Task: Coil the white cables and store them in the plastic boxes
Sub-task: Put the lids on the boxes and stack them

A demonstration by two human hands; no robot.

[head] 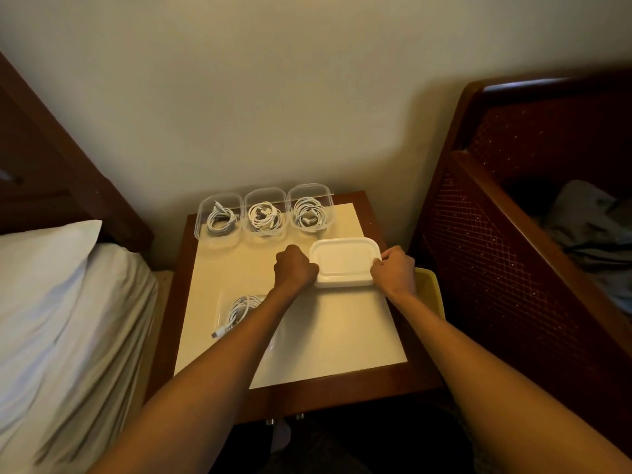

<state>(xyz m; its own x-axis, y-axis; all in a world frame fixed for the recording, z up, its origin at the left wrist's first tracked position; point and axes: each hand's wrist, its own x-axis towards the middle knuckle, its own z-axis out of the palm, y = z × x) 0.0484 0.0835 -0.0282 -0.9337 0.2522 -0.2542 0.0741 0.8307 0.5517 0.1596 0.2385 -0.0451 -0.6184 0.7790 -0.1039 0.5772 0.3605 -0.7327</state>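
Wooden nightstand, bearing plastic boxes, stands beside bed.

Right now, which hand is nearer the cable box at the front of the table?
Left. The left hand grips the white lid just beyond the front box, its forearm crossing over it; the right hand holds the lid's other side, farther right.

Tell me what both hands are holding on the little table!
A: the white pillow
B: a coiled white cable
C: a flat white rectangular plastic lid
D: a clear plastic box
C: the left hand and the right hand grip opposite ends of the flat white rectangular plastic lid; the clear plastic boxes at the back stand untouched.
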